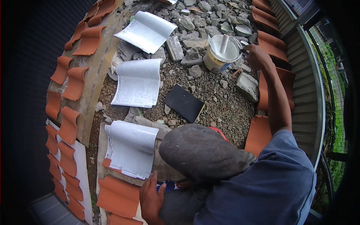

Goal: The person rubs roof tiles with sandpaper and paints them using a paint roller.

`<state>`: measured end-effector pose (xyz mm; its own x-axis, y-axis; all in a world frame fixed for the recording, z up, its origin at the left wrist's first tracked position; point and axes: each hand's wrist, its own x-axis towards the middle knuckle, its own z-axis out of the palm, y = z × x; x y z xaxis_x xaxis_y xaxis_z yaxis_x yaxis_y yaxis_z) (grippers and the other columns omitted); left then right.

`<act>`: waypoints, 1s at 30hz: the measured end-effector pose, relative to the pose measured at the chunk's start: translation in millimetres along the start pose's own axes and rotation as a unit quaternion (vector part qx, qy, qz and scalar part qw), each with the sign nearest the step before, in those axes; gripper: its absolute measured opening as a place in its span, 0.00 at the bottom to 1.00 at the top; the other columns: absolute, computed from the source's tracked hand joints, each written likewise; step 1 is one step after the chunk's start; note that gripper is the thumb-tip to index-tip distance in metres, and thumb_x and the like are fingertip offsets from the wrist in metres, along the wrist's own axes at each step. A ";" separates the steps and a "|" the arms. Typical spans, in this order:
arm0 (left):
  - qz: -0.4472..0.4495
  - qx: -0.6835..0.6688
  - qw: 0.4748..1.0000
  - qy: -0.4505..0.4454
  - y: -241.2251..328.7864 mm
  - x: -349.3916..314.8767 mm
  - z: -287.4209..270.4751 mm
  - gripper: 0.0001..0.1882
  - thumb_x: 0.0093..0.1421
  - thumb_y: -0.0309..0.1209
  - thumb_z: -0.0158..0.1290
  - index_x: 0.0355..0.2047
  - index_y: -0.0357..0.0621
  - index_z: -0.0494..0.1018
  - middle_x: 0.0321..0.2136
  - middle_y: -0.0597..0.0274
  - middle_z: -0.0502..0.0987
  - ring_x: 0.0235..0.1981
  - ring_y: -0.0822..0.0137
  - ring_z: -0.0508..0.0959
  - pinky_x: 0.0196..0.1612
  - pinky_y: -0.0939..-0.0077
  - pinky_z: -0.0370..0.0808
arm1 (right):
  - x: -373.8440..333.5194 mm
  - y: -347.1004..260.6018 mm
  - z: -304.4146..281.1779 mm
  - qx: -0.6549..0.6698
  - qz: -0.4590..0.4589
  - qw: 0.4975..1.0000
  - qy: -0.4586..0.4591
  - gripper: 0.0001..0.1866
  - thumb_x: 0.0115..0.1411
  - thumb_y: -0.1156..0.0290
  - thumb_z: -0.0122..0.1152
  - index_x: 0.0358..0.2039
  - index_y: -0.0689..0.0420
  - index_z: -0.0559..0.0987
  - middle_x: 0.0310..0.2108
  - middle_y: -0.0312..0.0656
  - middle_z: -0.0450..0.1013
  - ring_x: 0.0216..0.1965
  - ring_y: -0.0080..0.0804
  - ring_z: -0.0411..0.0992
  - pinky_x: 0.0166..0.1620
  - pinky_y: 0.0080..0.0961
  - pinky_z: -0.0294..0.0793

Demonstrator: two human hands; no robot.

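My right hand [257, 57] is stretched out beside a paint bucket [214, 63], its fingers curled near the rim. A thin dark piece shows between hand and bucket, but what the fingers hold is not clear. White paint and a pale upright stick [224, 44] are inside the bucket. My left hand [150, 195] has its fingers stretched out, close to the lower edge of a white-coated roof tile [131, 146] with some bare orange at its lower left. Beyond it lie two more white-coated tiles, a middle one [137, 82] and a far one [146, 32].
Orange tiles [119, 195] lie at the lower left; others [67, 157] line the left side and the wall [300, 75] at right. A black flat board [183, 103] rests on gravel. Broken concrete chunks [191, 56] cover the far ground. My bent knee [202, 150] fills the middle.
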<state>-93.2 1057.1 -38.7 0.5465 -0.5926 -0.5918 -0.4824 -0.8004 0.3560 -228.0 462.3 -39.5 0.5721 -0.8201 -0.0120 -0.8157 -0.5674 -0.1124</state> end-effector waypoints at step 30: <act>0.006 -0.038 0.999 0.011 12.9 2.1 0.5 0.31 0.66 0.36 0.59 0.67 0.41 0.67 0.62 0.45 0.74 0.63 0.45 0.72 0.65 0.54 0.68 | 49.5 -32.2 -23.9 -0.180 -0.020 0.983 -0.026 0.17 0.53 0.77 0.57 0.43 0.61 0.85 0.44 0.56 0.82 0.47 0.55 0.81 0.48 0.48 0.81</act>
<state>-98.6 1045.5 -35.7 0.5559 -0.6032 -0.5719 -0.4358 -0.7974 0.4174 -175.4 438.2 -12.7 0.6007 -0.7967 -0.0674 -0.7641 -0.5968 0.2450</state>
